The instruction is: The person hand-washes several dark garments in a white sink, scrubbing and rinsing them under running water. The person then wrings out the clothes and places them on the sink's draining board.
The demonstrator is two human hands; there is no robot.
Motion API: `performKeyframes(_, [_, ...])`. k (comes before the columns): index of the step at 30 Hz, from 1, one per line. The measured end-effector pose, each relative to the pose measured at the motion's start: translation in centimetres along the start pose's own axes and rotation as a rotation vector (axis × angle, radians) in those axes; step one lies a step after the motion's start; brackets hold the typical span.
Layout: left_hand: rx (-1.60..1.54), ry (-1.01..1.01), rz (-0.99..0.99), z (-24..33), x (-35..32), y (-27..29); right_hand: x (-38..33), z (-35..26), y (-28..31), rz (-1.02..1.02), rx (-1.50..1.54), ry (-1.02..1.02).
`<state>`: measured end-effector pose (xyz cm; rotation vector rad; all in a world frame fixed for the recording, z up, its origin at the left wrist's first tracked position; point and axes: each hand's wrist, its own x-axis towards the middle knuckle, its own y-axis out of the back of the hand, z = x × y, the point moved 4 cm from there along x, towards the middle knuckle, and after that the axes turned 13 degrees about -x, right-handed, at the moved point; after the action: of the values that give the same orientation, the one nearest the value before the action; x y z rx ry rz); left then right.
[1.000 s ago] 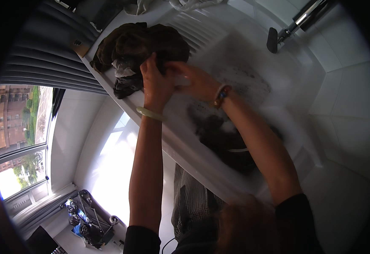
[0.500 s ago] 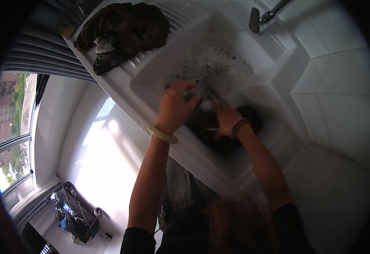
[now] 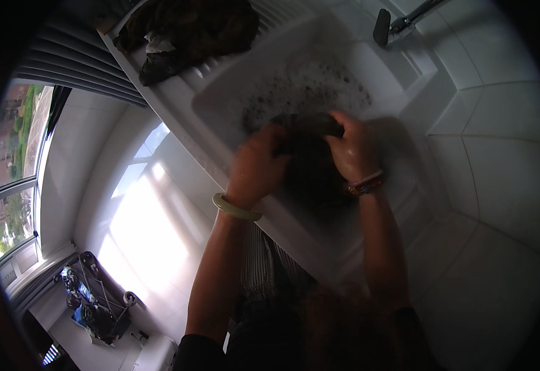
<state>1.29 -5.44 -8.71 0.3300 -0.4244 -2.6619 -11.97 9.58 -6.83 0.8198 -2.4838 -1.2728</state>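
Note:
A dark wet cloth [image 3: 310, 167] lies bunched in the white sink [image 3: 220, 102], in soapy water. My left hand [image 3: 257, 167] grips its left side and my right hand [image 3: 350, 148] grips its right side, both closed on the fabric. A pale green bangle sits on my left wrist and a beaded band on my right. Foam speckles [image 3: 319, 89] float on the water beyond the cloth.
A heap of dark clothes [image 3: 183, 34] rests on the ribbed drainboard at the far left. A tap [image 3: 384, 25] reaches over the sink from the upper right. White wall tiles [image 3: 499, 154] stand to the right. A window [image 3: 16, 161] and sunlit floor lie to the left.
My left hand left the heap on the drainboard and came down into the sink. Both hands now hold the dark cloth together in the water. The view has shifted a little.

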Motion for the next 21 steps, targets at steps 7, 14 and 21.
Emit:
performKeyframes(7, [-0.067,0.110,0.016,1.1,0.3,0.2,5.0,-5.3,5.4,0.094,0.608,-0.103])
performKeyframes(14, [-0.136,0.029,0.044,1.4,1.8,-1.0,8.9,1.6,1.0,-0.134,0.401,-0.239])
performKeyframes(21, [-0.092,0.149,-0.098,0.8,1.6,-2.7,3.8,7.8,1.0,-0.545,-0.405,-0.341])
